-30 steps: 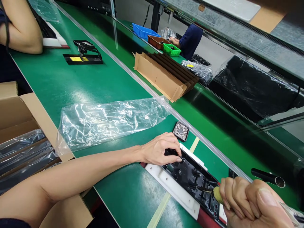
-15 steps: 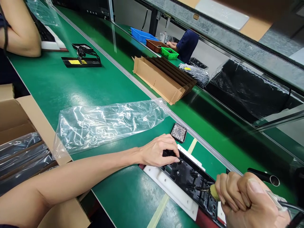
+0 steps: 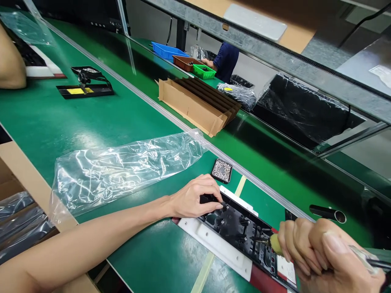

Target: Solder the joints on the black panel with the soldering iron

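Observation:
A long black plastic housing (image 3: 233, 224) with posts and holes lies in a white fixture (image 3: 214, 241) on the green bench. My left hand (image 3: 195, 197) rests over the housing's far-left end. Its thumb and forefinger are pinched together at the inner edge; anything between them is too small to make out. My right hand (image 3: 330, 256) is wrapped around a corded electric screwdriver (image 3: 275, 244) with a yellow nose. The dark tip points left, over the ribbed right part of the housing; whether it touches cannot be told. A small black dish of screws (image 3: 222, 170) stands just beyond my left hand.
A clear plastic bag (image 3: 128, 173) lies left of my hands. Behind the metal rail stand a cardboard divider box (image 3: 186, 103) and a dark tube (image 3: 326, 213). Wrapped parts fill a carton (image 3: 21, 162) at lower left. Co-workers sit at far left and across the bench.
The view has swung, so most things sit further left. Against the housing, the screwdriver tip has moved right. My left hand keeps its pinch at the same end.

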`<control>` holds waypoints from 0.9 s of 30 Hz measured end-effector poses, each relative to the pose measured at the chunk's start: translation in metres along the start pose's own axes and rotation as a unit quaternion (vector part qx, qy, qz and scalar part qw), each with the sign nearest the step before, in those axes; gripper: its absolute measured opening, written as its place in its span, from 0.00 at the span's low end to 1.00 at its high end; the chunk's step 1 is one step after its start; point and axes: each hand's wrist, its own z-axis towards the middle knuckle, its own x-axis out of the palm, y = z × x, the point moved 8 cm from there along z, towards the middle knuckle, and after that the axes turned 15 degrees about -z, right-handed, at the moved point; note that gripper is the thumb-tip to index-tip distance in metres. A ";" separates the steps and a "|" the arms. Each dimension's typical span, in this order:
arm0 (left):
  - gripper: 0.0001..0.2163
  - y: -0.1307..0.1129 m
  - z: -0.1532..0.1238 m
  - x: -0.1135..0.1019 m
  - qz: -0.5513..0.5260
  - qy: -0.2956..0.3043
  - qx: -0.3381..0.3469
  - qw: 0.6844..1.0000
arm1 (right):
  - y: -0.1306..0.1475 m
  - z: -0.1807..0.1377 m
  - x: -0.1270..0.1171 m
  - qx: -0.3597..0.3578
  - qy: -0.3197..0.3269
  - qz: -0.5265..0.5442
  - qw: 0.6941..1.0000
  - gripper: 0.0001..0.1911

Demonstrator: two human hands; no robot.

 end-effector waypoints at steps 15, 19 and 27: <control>0.03 -0.003 0.001 0.001 -0.007 0.013 -0.009 1.000 | -0.010 0.006 -0.001 0.004 -0.045 0.042 0.998 0.25; 0.03 -0.002 0.001 0.001 -0.008 0.016 -0.012 1.000 | -0.015 0.005 -0.001 0.001 -0.016 0.043 0.999 0.25; 0.02 -0.003 0.001 0.001 -0.010 0.012 -0.011 1.000 | -0.025 0.004 0.004 0.006 0.014 0.047 0.999 0.25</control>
